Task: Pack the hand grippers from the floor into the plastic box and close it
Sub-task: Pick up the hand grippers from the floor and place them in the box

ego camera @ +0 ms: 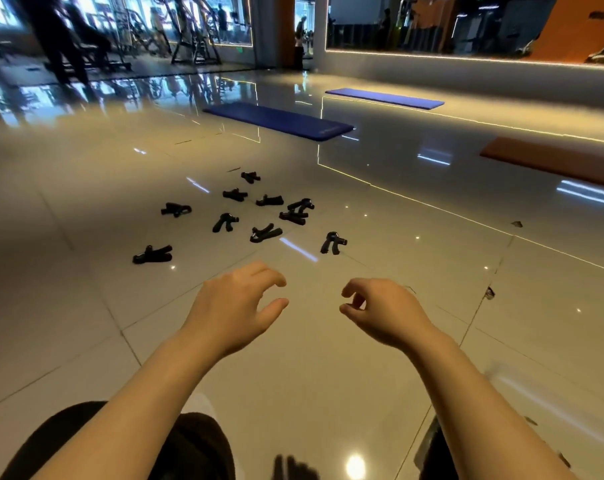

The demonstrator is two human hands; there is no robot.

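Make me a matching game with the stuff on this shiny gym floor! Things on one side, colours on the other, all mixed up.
Things:
1. small plastic hand grippers
2. long flat exercise mat nearest the grippers
3. flat mat at the right edge
4. glossy tiled floor

Colours:
A. orange
B. pale cream
C. black
D. dark blue

Pairs: 1-C, 2-D, 3-A, 4-B

Two blue mats (279, 121) (flat on floor), orange mat (553, 159) right.
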